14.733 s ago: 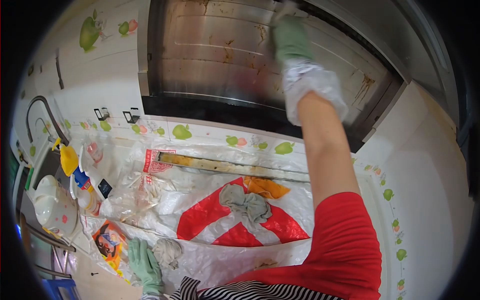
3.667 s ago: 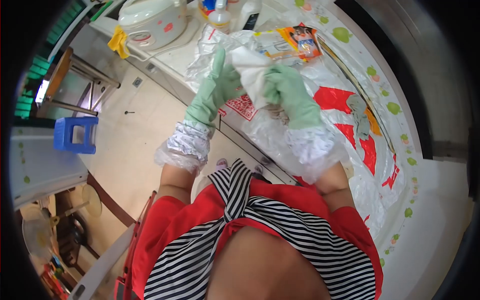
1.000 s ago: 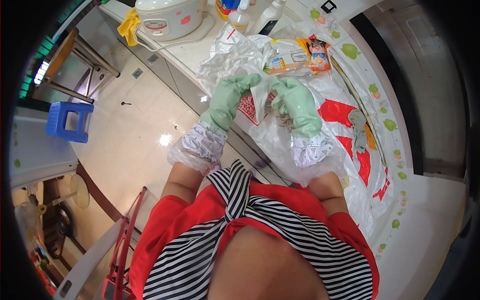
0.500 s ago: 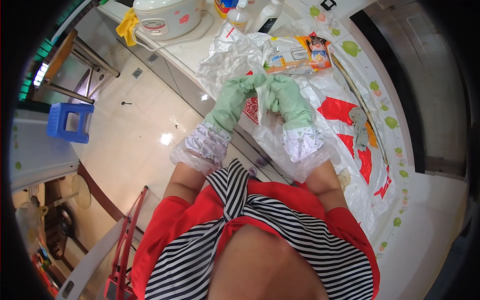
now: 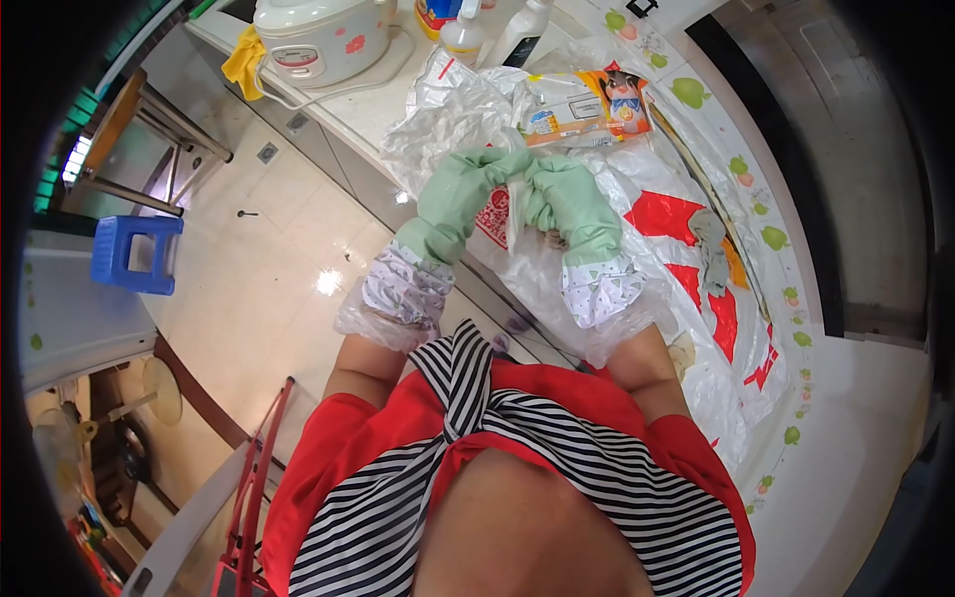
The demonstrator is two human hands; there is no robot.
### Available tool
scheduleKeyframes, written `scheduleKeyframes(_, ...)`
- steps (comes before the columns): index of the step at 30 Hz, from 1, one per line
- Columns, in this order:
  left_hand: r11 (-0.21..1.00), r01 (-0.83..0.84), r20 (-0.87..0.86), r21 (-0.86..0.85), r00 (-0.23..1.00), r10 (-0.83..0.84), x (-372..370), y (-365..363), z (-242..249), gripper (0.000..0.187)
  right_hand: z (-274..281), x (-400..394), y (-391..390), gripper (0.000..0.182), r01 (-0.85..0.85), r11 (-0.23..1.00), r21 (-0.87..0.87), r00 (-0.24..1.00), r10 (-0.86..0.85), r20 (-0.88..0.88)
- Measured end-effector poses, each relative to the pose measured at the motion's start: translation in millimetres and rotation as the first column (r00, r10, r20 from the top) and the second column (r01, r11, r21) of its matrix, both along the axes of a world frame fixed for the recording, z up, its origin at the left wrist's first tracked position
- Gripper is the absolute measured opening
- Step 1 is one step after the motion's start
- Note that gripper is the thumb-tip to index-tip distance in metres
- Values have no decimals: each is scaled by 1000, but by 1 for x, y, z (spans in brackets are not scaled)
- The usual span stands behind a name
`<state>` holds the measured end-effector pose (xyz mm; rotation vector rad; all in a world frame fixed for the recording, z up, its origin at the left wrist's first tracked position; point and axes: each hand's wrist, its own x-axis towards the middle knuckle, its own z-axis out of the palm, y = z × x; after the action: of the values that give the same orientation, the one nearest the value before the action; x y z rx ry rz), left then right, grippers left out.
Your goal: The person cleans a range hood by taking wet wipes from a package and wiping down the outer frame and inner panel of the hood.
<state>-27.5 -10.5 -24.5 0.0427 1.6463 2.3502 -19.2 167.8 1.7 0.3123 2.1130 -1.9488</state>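
My left hand (image 5: pixel 460 194), in a pale green rubber glove, has its fingers closed on the edge of a white plastic bag (image 5: pixel 537 269). Close beside it my right hand (image 5: pixel 579 204), gloved alike, is curled around the same bag. A red printed patch (image 5: pixel 494 217) shows on the plastic between the two hands. The bag hangs over the counter's front edge; what may be inside it cannot be made out. Just beyond my hands lie a crumpled clear plastic bag (image 5: pixel 448 119) and an orange-and-clear food packet (image 5: pixel 587 107).
At the back of the counter stand a white rice cooker (image 5: pixel 323 45), a spray bottle (image 5: pixel 463 38) and a white bottle with a dark label (image 5: pixel 525 35). A grey-green cloth (image 5: pixel 710 249) rests on red-and-white plastic at right. On the floor is a blue stool (image 5: pixel 137 249).
My hands remain on the plastic bag, with the fingers of my right hand slightly shifted. The whole view has moved a little.
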Motion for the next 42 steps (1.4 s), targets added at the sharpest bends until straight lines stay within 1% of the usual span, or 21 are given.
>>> scheduleKeyframes(7, 925, -24, 99, 379, 995, -15, -4, 5, -22, 19, 10, 6, -1, 18, 6, 997, -81, 999, -3, 44)
scheduleKeyframes(10, 918, -65, 124, 392, 992, 17, -7, 7, -28, 20, -5, 0, 0, 22, -8, 992, -127, 1000, 6, -16)
scheduleKeyframes(13, 861, -98, 154, 499, 988, 23, -6, 5, -30, 24, -9, -1, 7, 23, 104, 985, -138, 994, -97, 53)
scheduleKeyframes(16, 822, -100, 176, 560, 984, -1, -11, -6, -38, 26, -18, -7, 25, 25, 161, 947, -278, 987, -151, 59)
scheduleKeyframes(19, 839, -176, 169, 515, 980, 102, -23, -17, -51, 28, -16, -10, 46, 41, 195, 926, -323, 980, -195, 30)
scheduleKeyframes(22, 939, -142, 108, 314, 988, 113, -32, -35, -61, 29, -6, -9, 80, 60, -40, 828, -559, 997, -6, -81)
scheduleKeyframes(23, 977, -167, 120, 136, 981, 151, -32, -38, -62, 27, -5, -12, 86, 72, -76, 846, -528, 991, 4, -136)
scheduleKeyframes(24, 978, -169, 51, -119, 983, 176, -28, -42, -58, 26, 1, -12, 89, 73, -142, 821, -553, 979, 34, -201)
scheduleKeyframes(26, 792, -200, -113, -577, 980, 165, -15, -46, -45, 25, 13, -11, 95, 75, -275, 771, -575, 937, 81, -339)
scheduleKeyframes(28, 492, -323, -356, -809, 934, 29, -4, -42, -18, 28, 15, -5, 101, 74, -105, 793, -600, 960, -76, -269)
scheduleKeyframes(29, 320, -416, -459, -851, 886, -68, 0, -38, -7, 30, 17, -3, 101, 73, -23, 795, -606, 958, -157, -242)
scheduleKeyframes(31, 443, -742, -802, -502, 592, 83, 2, -15, -1, 39, 28, 2, 86, 62, 218, 866, -450, 918, -338, -207)
scheduleKeyframes(32, 759, -517, -613, -396, 764, 200, 16, 3, 25, 44, 35, 3, 78, 56, 326, 860, -393, 898, -412, -157)
scheduleKeyframes(33, 956, -242, -377, -163, 911, 166, 30, 19, 49, 52, 40, 2, 77, 48, 408, 825, -391, 895, -446, -8)
scheduleKeyframes(34, 991, -96, -257, 88, 959, 116, 24, 40, 42, 50, 32, 4, 89, 30, 129, 891, -436, 960, -222, -169)
scheduleKeyframes(35, 942, 35, -146, 334, 989, 15, 14, 66, 21, 48, 26, 7, 97, 22, -162, 891, -424, 946, 18, -323)
scheduleKeyframes(37, 711, 240, -132, 661, 970, -204, 9, 93, 22, 47, 70, 21, 70, 21, -10, 996, -93, 993, -1, -117)
scheduleKeyframes(38, 583, 338, -213, 739, 938, -273, 14, 102, 32, 47, 70, 23, 67, 22, 31, 996, -84, 987, -44, -151)
scheduleKeyframes(40, 720, 434, -356, 541, 894, -271, 16, 112, 48, 49, 70, 28, 68, 24, 114, 991, -76, 968, -128, -214)
scheduleKeyframes(41, 910, 347, -434, 226, 872, -224, 13, 115, 54, 51, 79, 32, 69, 26, 115, 992, -46, 957, -123, -261)
scheduleKeyframes(42, 918, 326, -390, 224, 894, -222, 13, 122, 57, 52, 92, 38, 70, 26, 95, 994, 59, 964, -77, -255)
